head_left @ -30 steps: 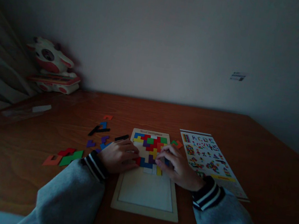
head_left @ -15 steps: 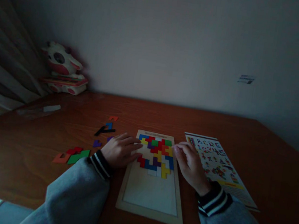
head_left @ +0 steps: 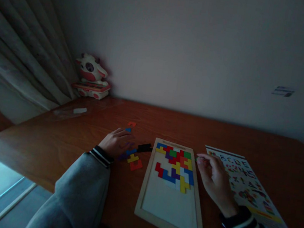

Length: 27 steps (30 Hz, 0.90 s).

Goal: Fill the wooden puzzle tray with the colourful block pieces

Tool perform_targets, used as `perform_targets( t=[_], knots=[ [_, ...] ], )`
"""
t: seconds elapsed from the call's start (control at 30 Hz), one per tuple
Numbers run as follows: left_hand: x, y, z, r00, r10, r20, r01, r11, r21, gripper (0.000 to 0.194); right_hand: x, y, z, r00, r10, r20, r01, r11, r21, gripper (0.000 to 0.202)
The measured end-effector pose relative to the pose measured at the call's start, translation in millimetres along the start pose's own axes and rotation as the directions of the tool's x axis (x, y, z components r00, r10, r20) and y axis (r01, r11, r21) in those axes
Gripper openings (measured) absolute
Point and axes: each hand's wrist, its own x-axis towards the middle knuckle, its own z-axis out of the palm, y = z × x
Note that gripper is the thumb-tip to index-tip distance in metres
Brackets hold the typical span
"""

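A pale wall [head_left: 189, 59] rises behind a brown wooden table [head_left: 119, 203] in dim light. The wooden puzzle board [head_left: 169, 226] lies flat between the hands, its upper part partly filled with coloured block pieces, its lower part bare.

The left hand [head_left: 116, 143] is over the loose pieces left of the board, fingers slightly parted and bent down; whether they grip anything cannot be told. The right hand [head_left: 215, 174] is beside the board's right edge, thumb and forefinger close together near a bit of green [head_left: 197, 159]; whether they pinch it is unclear.

Pieces this thin are probably best taken by their edges and laid down level, without nudging neighbours.

The yellow piece [head_left: 132, 159] touches a red-orange piece [head_left: 136, 165], and the black pieces [head_left: 144, 148] reach the board's left edge, where they could obstruct a low slide. The printed pattern sheet [head_left: 255, 183] lies partly behind the right hand; a cow toy [head_left: 90, 79] sits well back, near the curtain [head_left: 24, 37].
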Motion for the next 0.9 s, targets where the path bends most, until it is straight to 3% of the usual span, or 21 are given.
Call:
perform_targets(
  t=[0.2,0.3,0.4,0.5,0.57,0.7,0.9],
  knots=[
    [-10,-12,-9.4,0.995,-0.045,0.093,0.048,0.998,-0.039,0.029,16,-1,9,0.997,-0.071,0.021,0.073,0.990,-0.120,0.027],
    [-13,-13,-19.0,0.986,-0.071,0.151,0.079,0.996,-0.046,0.045,28,-4,19,0.997,-0.081,0.010,0.082,0.979,-0.186,0.033],
    [-16,-12,-24.1,0.981,-0.096,0.170,0.106,0.993,-0.053,0.059,34,-2,27,0.996,-0.060,-0.061,0.048,0.983,-0.177,0.037],
    [-15,-7,-19.1,0.981,-0.044,0.187,0.062,0.994,-0.090,0.063,31,4,28,0.995,-0.054,-0.087,0.041,0.989,-0.143,0.038],
    [-14,-2,-12.2,0.982,-0.011,0.186,0.032,0.994,-0.108,0.059,27,8,27,0.996,-0.045,-0.082,0.035,0.992,-0.117,0.037],
    [-14,4,-1.4,0.984,-0.003,0.181,0.026,0.991,-0.128,0.027,19,9,23,0.995,0.008,-0.100,-0.013,0.999,-0.047,0.035],
    [-16,5,1.6,0.978,0.127,0.168,-0.075,0.955,-0.286,0.020,17,5,24,0.993,0.008,-0.121,-0.012,0.999,-0.034,0.033]
  ],
)
